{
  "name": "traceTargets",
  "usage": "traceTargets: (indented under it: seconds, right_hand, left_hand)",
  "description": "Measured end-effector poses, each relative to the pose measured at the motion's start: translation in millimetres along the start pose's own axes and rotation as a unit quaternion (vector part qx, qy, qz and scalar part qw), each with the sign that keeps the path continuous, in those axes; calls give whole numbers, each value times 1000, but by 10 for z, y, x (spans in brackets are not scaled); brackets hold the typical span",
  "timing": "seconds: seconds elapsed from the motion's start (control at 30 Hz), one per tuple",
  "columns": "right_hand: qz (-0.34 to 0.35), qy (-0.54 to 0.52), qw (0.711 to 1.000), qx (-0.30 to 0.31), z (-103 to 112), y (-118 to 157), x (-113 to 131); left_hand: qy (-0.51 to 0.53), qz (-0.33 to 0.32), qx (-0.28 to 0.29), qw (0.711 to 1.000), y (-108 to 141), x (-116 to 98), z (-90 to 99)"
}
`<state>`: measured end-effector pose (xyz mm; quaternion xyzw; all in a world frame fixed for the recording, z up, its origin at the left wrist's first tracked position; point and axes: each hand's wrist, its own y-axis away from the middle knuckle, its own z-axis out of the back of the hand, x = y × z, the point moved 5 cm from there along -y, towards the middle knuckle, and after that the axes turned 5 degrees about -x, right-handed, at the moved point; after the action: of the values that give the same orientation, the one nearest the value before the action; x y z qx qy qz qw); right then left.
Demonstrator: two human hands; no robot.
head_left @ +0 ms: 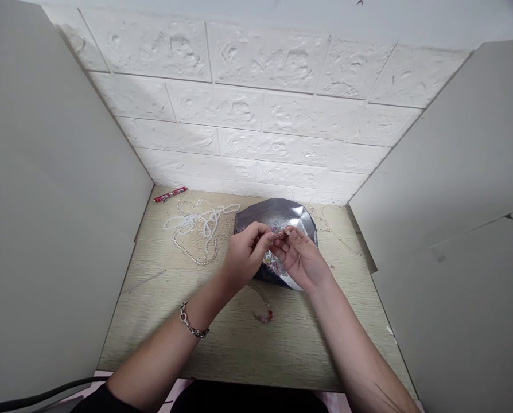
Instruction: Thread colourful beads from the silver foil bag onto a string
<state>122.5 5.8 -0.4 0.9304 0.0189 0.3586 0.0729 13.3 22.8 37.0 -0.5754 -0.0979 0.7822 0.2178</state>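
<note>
My left hand (244, 252) and my right hand (304, 259) meet above a silver-lined pouch (278, 211). The fingertips of both are pinched close together, and what sits between them is too small to make out. Small mixed-colour beads (274, 264) lie inside the pouch, partly hidden by the hands. On the table just below my left hand, a thin strand with pink and red beads (265, 316) curves round; its upper end disappears behind the hand, so I cannot tell whether it is held.
Strings of white and pearly beads (196, 229) lie in a tangle at the left. A red patterned strip (171, 194) is at the back left corner. Fine chains (327, 225) lie right of the pouch. Panels enclose both sides, and a white brick-patterned wall (260, 109) stands behind.
</note>
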Motion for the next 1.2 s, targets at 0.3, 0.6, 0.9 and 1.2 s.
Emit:
traceTargets:
  seconds: [0.3,0.6,0.9,1.2]
  right_hand:
    - [-4,-10,1000,-5,-5,-6,-27]
    - [-7,-12,1000,-3,6,-10,-32]
    - [13,35,999,-3,17,-13,-42]
    - [246,674,693,-65,184,-39,449]
  left_hand:
    - [-44,-35,-7,998,13,-51,8]
    - [-50,-111,-45,992,13,-93,25]
    - [-72,-116,-43,990,21,-90,17]
    - [-172,-109,173,964,64,-114,-198]
